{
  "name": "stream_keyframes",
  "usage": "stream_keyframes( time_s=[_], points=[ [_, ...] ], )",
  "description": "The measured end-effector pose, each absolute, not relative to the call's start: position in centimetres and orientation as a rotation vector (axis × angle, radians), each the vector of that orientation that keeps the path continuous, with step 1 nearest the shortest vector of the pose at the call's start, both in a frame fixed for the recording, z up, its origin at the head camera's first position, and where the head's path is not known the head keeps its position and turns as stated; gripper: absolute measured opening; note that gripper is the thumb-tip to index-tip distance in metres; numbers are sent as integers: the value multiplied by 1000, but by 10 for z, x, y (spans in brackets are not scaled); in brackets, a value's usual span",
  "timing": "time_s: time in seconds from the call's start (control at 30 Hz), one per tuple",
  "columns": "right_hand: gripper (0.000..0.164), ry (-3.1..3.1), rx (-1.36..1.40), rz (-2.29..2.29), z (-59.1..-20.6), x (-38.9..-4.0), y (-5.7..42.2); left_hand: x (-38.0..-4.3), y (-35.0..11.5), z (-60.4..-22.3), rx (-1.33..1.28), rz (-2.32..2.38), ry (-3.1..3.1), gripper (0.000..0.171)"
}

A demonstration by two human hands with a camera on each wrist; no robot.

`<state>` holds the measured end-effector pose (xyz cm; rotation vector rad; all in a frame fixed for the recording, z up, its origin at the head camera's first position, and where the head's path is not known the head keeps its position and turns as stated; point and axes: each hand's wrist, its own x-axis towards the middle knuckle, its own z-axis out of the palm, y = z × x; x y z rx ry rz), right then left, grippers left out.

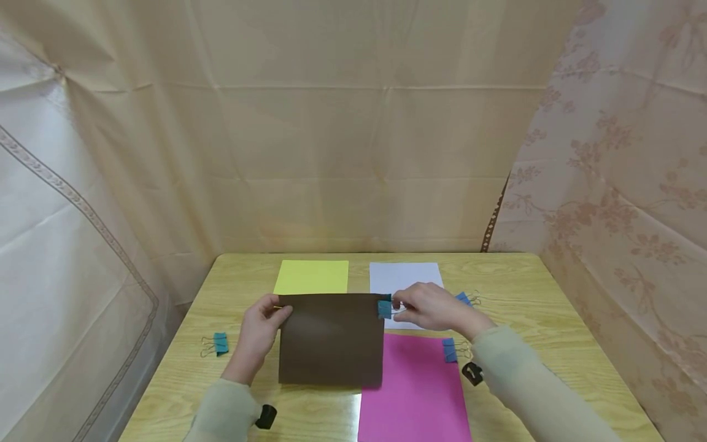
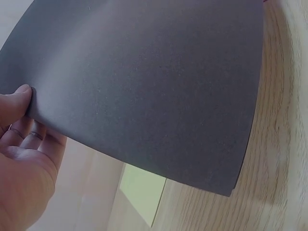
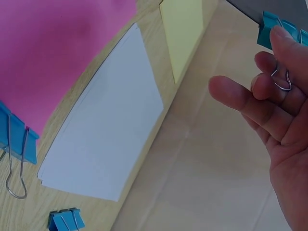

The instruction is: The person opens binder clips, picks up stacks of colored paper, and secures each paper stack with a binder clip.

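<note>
Dark brown-black paper (image 1: 331, 344) is held up above the table; a doubled edge at one corner in the left wrist view suggests more than one sheet. My left hand (image 1: 258, 328) pinches its upper left corner, thumb in front and fingers behind. On the upper right corner sits a teal binder clip (image 1: 385, 309). My right hand (image 1: 431, 307) grips that clip, with the thumb (image 3: 288, 45) against it and a wire handle (image 3: 281, 82) showing among the fingers. Whether the clip's jaws are fully closed on the paper, I cannot tell.
Pink paper (image 1: 417, 387) lies at front right with a blue binder clip (image 1: 450, 350) on its edge. Behind are yellow paper (image 1: 312, 276) and white paper (image 1: 405, 276). Another blue clip (image 1: 463, 299) lies at right, a teal clip (image 1: 221, 344) at left.
</note>
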<state>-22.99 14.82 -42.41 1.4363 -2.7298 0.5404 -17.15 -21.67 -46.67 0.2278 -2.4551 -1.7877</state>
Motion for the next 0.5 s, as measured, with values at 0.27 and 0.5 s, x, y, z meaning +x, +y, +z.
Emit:
stream_keyframes(
  time_s=[0.27,0.5],
  points=[
    [14,-2774,1405,542,-427,-229,147,-171,-213,-467,189,-1804,-2440,9],
    [17,-2830,1372,604,-429,-229,147,-172,-212,-469,171,-1816,-2437,8]
  ],
)
